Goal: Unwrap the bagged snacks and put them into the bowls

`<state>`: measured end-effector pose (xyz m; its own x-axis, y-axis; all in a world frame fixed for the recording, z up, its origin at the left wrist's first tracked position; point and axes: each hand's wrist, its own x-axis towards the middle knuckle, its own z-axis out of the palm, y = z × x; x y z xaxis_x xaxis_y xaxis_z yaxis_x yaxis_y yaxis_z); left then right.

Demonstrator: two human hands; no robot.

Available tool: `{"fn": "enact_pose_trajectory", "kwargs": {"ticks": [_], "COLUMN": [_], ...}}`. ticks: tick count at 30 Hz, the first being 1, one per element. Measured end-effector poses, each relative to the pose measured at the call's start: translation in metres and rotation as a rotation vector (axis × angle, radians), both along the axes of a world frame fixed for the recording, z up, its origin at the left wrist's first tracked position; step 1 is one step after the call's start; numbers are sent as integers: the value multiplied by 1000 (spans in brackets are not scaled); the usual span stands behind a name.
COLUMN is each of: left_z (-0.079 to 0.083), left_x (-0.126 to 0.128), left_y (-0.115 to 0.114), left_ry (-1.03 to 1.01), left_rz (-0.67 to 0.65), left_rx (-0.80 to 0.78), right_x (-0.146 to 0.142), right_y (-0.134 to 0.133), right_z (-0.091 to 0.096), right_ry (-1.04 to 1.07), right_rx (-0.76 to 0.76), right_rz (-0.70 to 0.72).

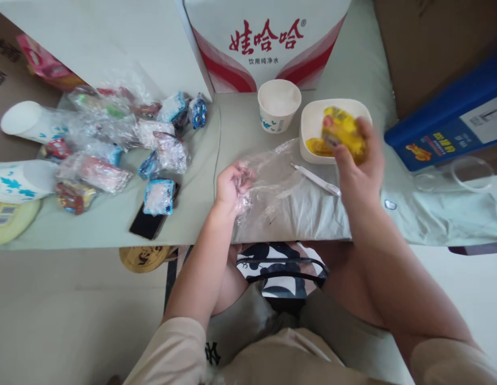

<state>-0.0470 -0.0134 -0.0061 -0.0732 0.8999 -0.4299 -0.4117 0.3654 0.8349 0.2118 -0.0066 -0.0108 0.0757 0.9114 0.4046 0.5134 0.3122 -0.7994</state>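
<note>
My left hand (pixel 231 187) is closed on the edge of a clear plastic bag (pixel 278 176) that lies crumpled on the pale green table cover. My right hand (pixel 358 166) is closed around a yellow snack packet (pixel 342 133), held just over a white square bowl (pixel 312 120) with something yellow inside it. A white pen-like tool (pixel 316 179) lies on the bag between my hands. A white paper cup (pixel 279 104) stands just left of the bowl.
Several wrapped snacks in clear plastic (pixel 112 139) lie at the left, with a black phone (pixel 148 222) and paper cups (pixel 23 123). A white-and-red carton (pixel 266 43) stands at the back. A blue box (pixel 449 123) and cardboard box are at the right.
</note>
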Motion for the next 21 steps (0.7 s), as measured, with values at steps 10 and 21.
{"fn": "enact_pose_trajectory", "kwargs": {"ticks": [10, 21], "left_z": [14, 0], "left_x": [15, 3], "left_y": [-25, -20], "left_ry": [0, 155], "left_rz": [-242, 14], "left_rx": [247, 157], "right_x": [-39, -46], "right_y": [-65, -46], "right_z": [-13, -12], "right_ry": [-17, 568], "right_rx": [-281, -597], "right_rz": [102, 391]}}
